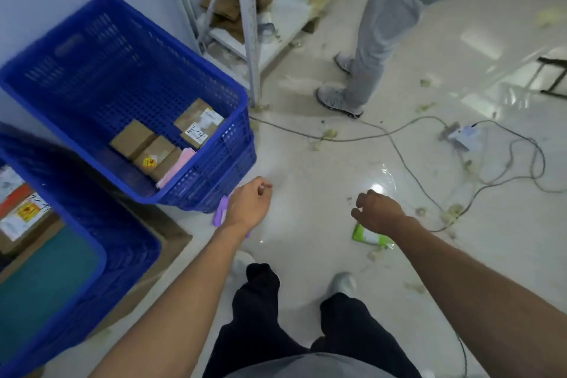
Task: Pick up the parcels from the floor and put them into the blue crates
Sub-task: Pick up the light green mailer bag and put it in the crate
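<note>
Glossy pale floor (306, 150) fills most of my feed, littered with yellowish scraps and crossed by grey cables (395, 144) that run to a small white box (464, 135) on the right. A metal rack (249, 24) stands against the wall at top centre. Just beside it is a person (389, 24) in grey trousers and grey trainers.

Two blue crates sit on my left. The far crate (107, 64) is tilted toward me and holds brown boxes (133, 138). One carries a white label (199, 129) with handwriting that seems to end in "-4", though the rest is too blurred for me to read. Another box bears a yellow sticker (149, 161) with a red mark, and a pink parcel (178, 167) leans against the near wall. The near crate (122, 261) at lower left holds a teal parcel (46, 279) and a box with an orange-and-yellow label (26, 212), its handwriting unreadable.

Two parcels are on the floor. A purple parcel (221, 212) lies at the foot of the far crate, partly hidden by my left wrist. A green packet (368, 237) lies under my right wrist.

My left hand (250, 204) hangs above the purple parcel with its fingers loosely curled, holding nothing. My right hand (379, 212) hangs above the green packet, likewise loosely curled and holding nothing.
</note>
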`<state>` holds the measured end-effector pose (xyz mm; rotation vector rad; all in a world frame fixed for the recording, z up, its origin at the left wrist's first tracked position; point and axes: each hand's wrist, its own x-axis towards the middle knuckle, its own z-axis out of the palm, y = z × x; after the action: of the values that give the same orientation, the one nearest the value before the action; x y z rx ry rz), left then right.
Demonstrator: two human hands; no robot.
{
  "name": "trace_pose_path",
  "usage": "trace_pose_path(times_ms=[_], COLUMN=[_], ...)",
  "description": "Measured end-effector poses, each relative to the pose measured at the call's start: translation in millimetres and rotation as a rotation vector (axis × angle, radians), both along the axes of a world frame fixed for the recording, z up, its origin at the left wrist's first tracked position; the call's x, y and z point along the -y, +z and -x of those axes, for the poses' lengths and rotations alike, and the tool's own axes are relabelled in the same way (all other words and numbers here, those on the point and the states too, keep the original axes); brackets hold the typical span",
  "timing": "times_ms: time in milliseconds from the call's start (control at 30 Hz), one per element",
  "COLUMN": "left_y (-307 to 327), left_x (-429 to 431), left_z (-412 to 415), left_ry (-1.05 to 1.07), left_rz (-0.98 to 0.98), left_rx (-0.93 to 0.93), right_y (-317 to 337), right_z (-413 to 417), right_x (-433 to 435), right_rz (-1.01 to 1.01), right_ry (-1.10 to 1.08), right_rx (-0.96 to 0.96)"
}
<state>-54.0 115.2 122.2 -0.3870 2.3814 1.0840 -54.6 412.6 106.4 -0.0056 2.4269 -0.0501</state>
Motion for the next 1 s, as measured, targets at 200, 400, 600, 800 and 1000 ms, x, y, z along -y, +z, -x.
trace_pose_path(times_ms=[200,400,600,800,1000], left_y=[-8,-36,-72,-147,-273], left_x=[-109,-202,-253,-279,-306], left_z=[-42,-73,-79,-76,-61], left_ry=[-0.172,-0.381,-0.446,-0.47,-0.487], left_rz=[0.045,0.192,0.252,0.252,0.253], left_rx=[0.029,0.041,0.062,0.17,0.202], right_y=[-16,-45,-87,-163,-296], right_z=[-82,-150,-181,-186,-172], right_x=[-123,-224,-282,-287,-281], right_rz=[-0.012,0.036,0.017,0.077,0.153], right_ry=[-0.14,-0.235,-0.257,-0.382,-0.517], right_rx=[0.034,0.137,0.164,0.198,0.242])
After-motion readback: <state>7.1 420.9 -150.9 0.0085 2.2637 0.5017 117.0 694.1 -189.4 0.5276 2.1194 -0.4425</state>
